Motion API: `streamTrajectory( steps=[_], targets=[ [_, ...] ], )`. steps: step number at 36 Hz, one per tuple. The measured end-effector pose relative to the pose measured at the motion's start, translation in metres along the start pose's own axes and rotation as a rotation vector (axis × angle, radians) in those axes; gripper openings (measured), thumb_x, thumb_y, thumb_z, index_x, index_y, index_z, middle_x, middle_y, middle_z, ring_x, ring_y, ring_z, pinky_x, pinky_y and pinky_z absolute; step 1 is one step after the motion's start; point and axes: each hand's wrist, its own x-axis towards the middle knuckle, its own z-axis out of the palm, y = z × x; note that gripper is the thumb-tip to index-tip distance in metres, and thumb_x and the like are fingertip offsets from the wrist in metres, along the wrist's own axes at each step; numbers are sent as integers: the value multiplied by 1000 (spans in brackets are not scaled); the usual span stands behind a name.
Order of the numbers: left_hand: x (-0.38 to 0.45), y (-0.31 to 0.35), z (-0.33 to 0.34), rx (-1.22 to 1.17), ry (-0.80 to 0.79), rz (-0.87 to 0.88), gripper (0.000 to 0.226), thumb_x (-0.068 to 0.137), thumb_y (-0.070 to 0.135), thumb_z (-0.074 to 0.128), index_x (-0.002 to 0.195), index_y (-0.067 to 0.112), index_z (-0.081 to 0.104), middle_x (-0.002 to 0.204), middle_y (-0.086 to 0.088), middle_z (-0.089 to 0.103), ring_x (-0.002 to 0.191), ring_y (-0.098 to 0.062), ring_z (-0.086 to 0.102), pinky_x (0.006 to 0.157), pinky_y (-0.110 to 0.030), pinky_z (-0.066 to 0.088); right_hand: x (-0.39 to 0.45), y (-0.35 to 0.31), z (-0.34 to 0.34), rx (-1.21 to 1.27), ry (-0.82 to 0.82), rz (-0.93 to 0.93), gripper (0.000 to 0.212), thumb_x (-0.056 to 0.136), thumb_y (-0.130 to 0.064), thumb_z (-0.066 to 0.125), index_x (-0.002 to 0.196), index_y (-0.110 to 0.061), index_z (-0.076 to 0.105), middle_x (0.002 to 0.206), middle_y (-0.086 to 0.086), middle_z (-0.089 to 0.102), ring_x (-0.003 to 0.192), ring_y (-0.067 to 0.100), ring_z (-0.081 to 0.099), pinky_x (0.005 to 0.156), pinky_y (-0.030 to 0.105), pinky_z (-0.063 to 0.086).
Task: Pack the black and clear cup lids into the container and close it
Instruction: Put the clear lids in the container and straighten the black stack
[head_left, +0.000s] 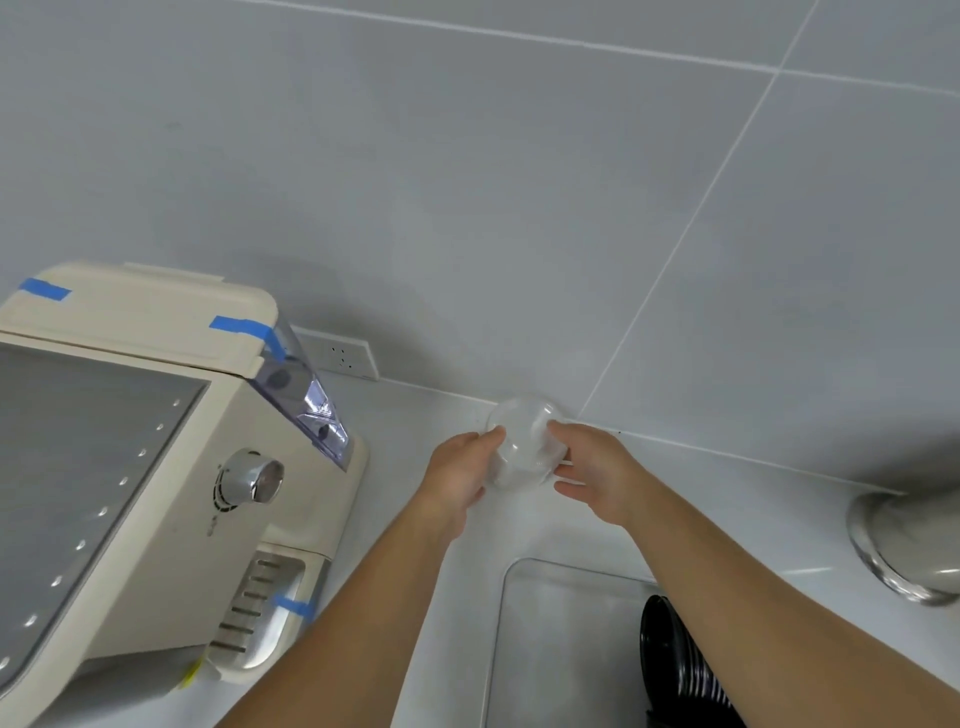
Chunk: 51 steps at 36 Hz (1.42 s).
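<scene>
Black lids (670, 660) sit stacked in the container (550, 623); further out, left hand (457, 478) and right hand (597, 473) have fingers clamped on clear lids (524, 447) over the counter (447, 410).

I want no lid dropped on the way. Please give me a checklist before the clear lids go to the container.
1. Left hand holds the clear lids: ok, fingers on their left side.
2. Right hand holds them: ok, fingers on the right side.
3. Grip firm enough to lift: cannot tell.
4. Container open: ok, no cover shows over it.
5. Black lids already inside: ok, stacked on edge at its right.
6. Room left beside the black lids: ok, the left part looks free.
</scene>
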Motion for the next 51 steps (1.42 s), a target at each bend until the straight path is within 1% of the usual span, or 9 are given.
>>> streamTrajectory(
  steps=[3, 5, 14, 18, 31, 35, 38, 43, 51],
  targets=[
    [3, -1, 0, -22, 4, -18, 30, 87, 39, 63, 110, 20, 68, 116, 1, 68, 109, -17, 62, 80, -29, 44, 2, 1, -2, 30, -17, 24, 25, 90, -33, 61, 111, -21, 62, 114, 4, 63, 106, 24, 61, 101, 42, 46],
    [4, -3, -1, -44, 12, -27, 34, 87, 37, 64, 115, 18, 67, 117, 0, 68, 110, -18, 62, 83, -30, 44, 0, 0, -3, 51, -27, 30, 15, 88, -30, 63, 101, -21, 64, 111, 5, 65, 104, 23, 62, 99, 41, 47],
    [2, -9, -4, -50, 20, 32, 28, 86, 33, 66, 105, 14, 71, 115, -8, 71, 108, -24, 65, 81, -28, 48, -3, 4, -8, 104, -62, 17, 14, 87, -29, 66, 99, -21, 65, 110, 4, 67, 101, 20, 63, 107, 39, 40],
    [-3, -8, -6, -70, 9, 63, 30, 87, 35, 66, 109, 15, 69, 116, -7, 70, 108, -25, 64, 92, -34, 48, -8, 3, -9, 114, -92, -8, 18, 86, -29, 67, 101, -19, 66, 108, 5, 68, 101, 21, 63, 106, 37, 40],
    [-35, -7, -12, -222, -57, 126, 23, 91, 30, 66, 102, 9, 70, 114, -8, 72, 109, -21, 66, 94, -32, 53, -34, -1, -16, 34, -117, -118, 43, 79, -45, 74, 109, -17, 63, 113, 4, 68, 98, 23, 69, 84, 34, 53],
    [-49, -5, -12, -260, -56, 137, 21, 91, 29, 65, 102, 12, 69, 109, -6, 73, 101, -20, 68, 85, -29, 54, -52, -2, -19, -3, -128, -137, 49, 76, -51, 73, 112, -20, 62, 118, 3, 65, 106, 23, 65, 94, 41, 51],
    [-59, -2, -11, -275, -51, 143, 22, 91, 28, 65, 105, 12, 68, 109, -7, 72, 100, -22, 67, 87, -32, 55, -65, -2, -19, -20, -131, -145, 50, 77, -54, 71, 114, -22, 61, 121, 2, 62, 109, 24, 62, 101, 44, 47],
    [-82, 0, -11, -275, -76, 150, 24, 91, 30, 65, 108, 13, 68, 114, -7, 71, 106, -24, 67, 88, -32, 54, -89, 1, -20, 16, -160, -187, 49, 79, -52, 70, 116, -21, 60, 122, 2, 61, 109, 25, 63, 97, 39, 48],
    [-122, -7, -14, -251, -111, 163, 25, 90, 30, 66, 110, 15, 68, 114, -6, 71, 105, -23, 67, 88, -31, 54, -129, 11, -26, 4, -166, -237, 45, 80, -48, 72, 115, -21, 64, 118, 2, 67, 107, 24, 66, 102, 43, 47]
  ],
)
